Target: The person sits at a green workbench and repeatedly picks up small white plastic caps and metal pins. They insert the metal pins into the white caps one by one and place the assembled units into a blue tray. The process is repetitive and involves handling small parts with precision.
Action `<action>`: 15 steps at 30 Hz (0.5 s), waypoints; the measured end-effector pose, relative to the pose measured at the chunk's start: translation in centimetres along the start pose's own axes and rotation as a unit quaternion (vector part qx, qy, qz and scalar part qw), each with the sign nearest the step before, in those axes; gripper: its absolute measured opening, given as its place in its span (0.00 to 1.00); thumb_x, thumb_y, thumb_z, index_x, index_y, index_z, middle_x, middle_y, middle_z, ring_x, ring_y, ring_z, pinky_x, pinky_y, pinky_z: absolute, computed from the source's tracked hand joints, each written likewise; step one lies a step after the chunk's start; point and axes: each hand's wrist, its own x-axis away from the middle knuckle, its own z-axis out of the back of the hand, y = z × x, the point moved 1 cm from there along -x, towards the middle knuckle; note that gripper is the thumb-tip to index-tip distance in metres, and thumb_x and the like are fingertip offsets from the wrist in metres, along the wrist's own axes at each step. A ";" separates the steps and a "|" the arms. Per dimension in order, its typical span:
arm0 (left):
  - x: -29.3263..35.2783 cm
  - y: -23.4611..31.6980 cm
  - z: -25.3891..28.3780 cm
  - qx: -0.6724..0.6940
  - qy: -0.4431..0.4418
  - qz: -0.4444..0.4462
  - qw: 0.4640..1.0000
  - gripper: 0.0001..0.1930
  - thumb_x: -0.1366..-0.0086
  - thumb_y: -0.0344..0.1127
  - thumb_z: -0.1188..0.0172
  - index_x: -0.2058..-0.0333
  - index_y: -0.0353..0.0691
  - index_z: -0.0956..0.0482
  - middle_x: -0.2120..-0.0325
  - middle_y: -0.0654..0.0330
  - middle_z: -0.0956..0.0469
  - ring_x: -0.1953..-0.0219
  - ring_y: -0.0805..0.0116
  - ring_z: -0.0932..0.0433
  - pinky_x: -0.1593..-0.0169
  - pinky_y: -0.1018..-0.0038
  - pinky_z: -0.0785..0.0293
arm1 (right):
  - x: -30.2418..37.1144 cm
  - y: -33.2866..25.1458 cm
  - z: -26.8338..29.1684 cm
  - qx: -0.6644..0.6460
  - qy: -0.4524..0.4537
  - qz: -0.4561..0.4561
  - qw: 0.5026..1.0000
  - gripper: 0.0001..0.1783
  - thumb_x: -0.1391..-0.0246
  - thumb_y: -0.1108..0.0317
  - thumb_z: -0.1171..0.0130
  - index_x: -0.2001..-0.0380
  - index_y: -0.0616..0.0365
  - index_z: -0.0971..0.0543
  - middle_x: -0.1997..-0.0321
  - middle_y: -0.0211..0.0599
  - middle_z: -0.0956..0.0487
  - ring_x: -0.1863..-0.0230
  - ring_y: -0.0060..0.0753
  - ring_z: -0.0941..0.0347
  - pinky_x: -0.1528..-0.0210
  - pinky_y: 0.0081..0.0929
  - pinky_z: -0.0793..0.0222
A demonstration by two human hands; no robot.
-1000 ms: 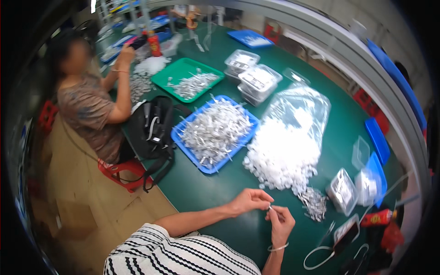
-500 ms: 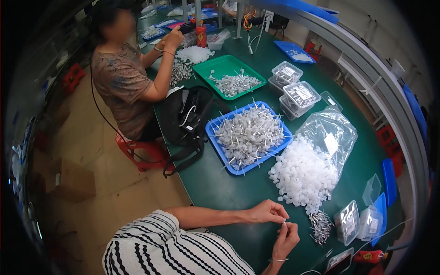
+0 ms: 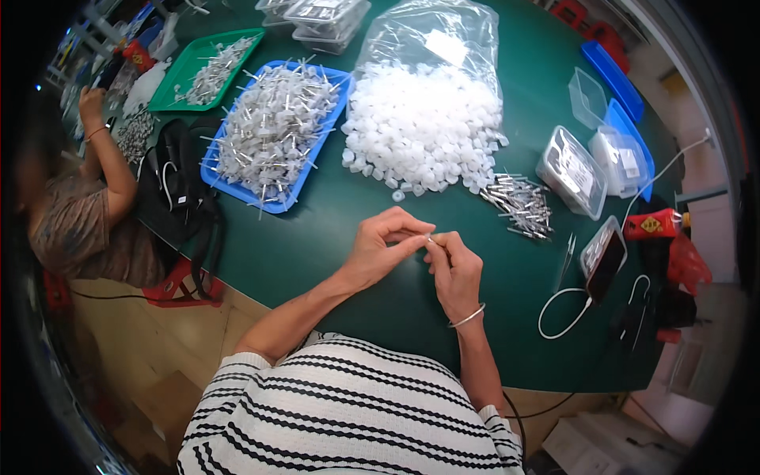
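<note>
Fingertips meet in front of me over the green table. My left hand (image 3: 386,247) pinches a tiny pale piece (image 3: 429,236), and my right hand (image 3: 456,273) closes on it from the other side. The fingers hide most of that piece, so its kind cannot be made out. Beyond the hands spreads a heap of small white translucent plastic caps (image 3: 423,127), spilling from a clear bag (image 3: 467,24). To its right lies a pile of thin metal pins (image 3: 518,207). At the left, a blue tray (image 3: 275,207) holds many caps with pins stuck through them (image 3: 273,131).
A green tray (image 3: 165,95) and a black bag (image 3: 170,178) lie farther left, near a seated person (image 3: 95,214). On the right are tweezers (image 3: 567,257), a lidded clear box (image 3: 571,172), a phone (image 3: 608,265) with a white cable, and a red bottle (image 3: 653,224).
The view has swung to the right, so the trays and the other person appear farther left. My hands stay together, fingertips still pinched on the small piece.
</note>
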 end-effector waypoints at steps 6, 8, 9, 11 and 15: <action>0.1 0.9 -0.6 0.036 0.007 -0.014 0.999 0.16 0.42 0.20 0.41 0.54 0.30 0.25 0.63 0.59 0.26 0.60 0.75 0.23 0.54 0.81 0.25 | -0.2 0.7 0.8 -0.155 -0.035 -0.045 0.986 0.07 0.41 0.69 0.47 0.66 0.61 0.25 0.78 0.30 0.25 0.80 0.17 0.31 0.79 0.16 0.37; 0.2 0.7 -0.3 0.059 0.000 0.003 0.998 0.15 0.42 0.20 0.41 0.55 0.30 0.26 0.63 0.59 0.26 0.60 0.75 0.23 0.54 0.81 0.25 | -0.1 0.8 1.3 -0.165 -0.068 -0.063 0.982 0.08 0.40 0.68 0.48 0.66 0.61 0.25 0.78 0.29 0.26 0.80 0.16 0.32 0.78 0.15 0.38; 0.2 0.6 -0.2 0.070 -0.004 0.011 0.997 0.14 0.42 0.20 0.41 0.56 0.30 0.26 0.63 0.59 0.26 0.60 0.75 0.24 0.55 0.81 0.25 | 0.0 0.8 1.4 -0.170 -0.085 -0.072 0.979 0.08 0.40 0.67 0.48 0.67 0.61 0.25 0.78 0.28 0.26 0.80 0.15 0.33 0.78 0.14 0.38; 0.3 0.7 -0.2 0.087 -0.010 0.036 0.995 0.12 0.42 0.20 0.41 0.58 0.29 0.25 0.63 0.59 0.26 0.60 0.75 0.24 0.55 0.82 0.26 | 0.0 0.8 1.3 -0.187 -0.071 -0.061 0.978 0.08 0.39 0.67 0.49 0.67 0.61 0.25 0.80 0.27 0.27 0.81 0.15 0.34 0.78 0.14 0.39; 0.4 0.5 -0.5 0.057 -0.011 -0.032 0.998 0.09 0.42 0.21 0.41 0.61 0.30 0.24 0.63 0.59 0.26 0.61 0.75 0.24 0.57 0.82 0.26 | 0.2 1.2 1.1 -0.206 -0.069 -0.060 0.974 0.09 0.39 0.65 0.49 0.68 0.60 0.25 0.82 0.25 0.28 0.81 0.13 0.35 0.78 0.13 0.40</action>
